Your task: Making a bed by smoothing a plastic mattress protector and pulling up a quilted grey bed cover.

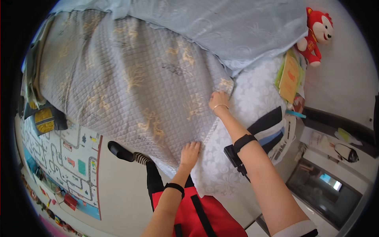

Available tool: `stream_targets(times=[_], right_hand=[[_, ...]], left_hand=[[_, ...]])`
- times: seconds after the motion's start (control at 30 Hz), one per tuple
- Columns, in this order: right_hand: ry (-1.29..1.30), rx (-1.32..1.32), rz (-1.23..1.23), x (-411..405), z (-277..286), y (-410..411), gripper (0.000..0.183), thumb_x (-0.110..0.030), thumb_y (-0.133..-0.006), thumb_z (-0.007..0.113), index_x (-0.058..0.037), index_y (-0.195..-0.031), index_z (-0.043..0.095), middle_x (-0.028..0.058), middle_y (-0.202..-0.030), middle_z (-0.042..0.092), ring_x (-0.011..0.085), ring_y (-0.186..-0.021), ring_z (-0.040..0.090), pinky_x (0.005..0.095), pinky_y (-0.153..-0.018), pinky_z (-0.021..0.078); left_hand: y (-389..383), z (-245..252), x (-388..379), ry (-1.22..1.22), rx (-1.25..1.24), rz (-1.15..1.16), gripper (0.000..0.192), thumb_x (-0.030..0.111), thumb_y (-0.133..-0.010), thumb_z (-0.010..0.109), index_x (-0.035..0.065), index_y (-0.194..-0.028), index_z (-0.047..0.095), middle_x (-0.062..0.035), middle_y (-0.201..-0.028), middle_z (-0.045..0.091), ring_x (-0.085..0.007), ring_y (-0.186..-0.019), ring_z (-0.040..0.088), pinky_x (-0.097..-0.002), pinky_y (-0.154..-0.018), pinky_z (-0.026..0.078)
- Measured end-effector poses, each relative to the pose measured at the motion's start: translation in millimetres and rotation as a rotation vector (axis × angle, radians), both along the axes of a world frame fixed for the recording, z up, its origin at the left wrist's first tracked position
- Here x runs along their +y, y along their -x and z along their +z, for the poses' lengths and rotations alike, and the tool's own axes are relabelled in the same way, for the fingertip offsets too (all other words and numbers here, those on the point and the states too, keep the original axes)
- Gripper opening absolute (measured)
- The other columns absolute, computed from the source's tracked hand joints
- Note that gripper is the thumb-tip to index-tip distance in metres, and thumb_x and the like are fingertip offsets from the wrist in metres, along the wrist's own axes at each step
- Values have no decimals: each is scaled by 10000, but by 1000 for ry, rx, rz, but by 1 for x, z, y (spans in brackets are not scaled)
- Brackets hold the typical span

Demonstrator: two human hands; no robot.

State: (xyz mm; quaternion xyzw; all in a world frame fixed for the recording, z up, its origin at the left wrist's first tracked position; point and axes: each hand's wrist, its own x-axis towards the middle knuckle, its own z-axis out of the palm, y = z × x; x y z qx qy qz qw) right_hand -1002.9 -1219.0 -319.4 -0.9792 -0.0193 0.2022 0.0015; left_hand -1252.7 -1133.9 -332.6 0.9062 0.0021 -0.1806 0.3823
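A grey quilted bed cover (165, 91) with cream deer and tree motifs lies rumpled over the bed. Its pale edging runs diagonally between my hands. My right hand (219, 100), with a thin bracelet at the wrist, is curled around the cover near its far corner. Closer to my body, my left hand (190, 154) grips the same edge, its fingertips partly hidden. Beside that edge shows a white bed covering with a raised floral pattern (211, 174). A pale blue satiny cloth (213, 26) overlaps the quilted cover at the top.
A red plush toy (314, 38) and some booklets (289, 78) lie at the bed's right side. Below them are striped folded fabric (266, 130) and a white slatted item (285, 142). On the left floor is a road-pattern play mat (69, 163). My slippered foot (120, 151) stands beside the bed.
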Motion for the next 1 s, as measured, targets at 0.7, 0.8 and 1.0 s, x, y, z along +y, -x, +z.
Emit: stream_targets(times=[0.7, 0.8, 1.0], right_hand=[[-748, 47, -1180, -41, -81, -106, 494, -158, -732, 695, 85, -1133, 540, 172, -1061, 624, 243, -887, 617, 349, -758, 485], [-597, -66, -1158, -85, -76, -153, 441, -197, -751, 710, 63, -1078, 570, 164, -1036, 636, 245, -901, 631, 343, -774, 496], [377, -130, 348, -69, -30, -160, 168, -91, -848, 528, -56, -935, 667, 165, -952, 666, 287, -878, 662, 378, -726, 549]], left_hand=[[-11, -17, 11, -86, 163, -190, 115, 148, -789, 575, 109, -872, 507, -57, -707, 616, -251, -708, 647, -388, -596, 491], [-25, -19, -22, -33, 111, -257, 173, 126, -815, 546, 96, -973, 482, -76, -811, 619, -243, -729, 649, -372, -598, 499], [-11, -16, -17, 157, 185, -66, 386, 132, -867, 494, 75, -1239, 406, -117, -957, 581, -314, -821, 624, -380, -645, 514]])
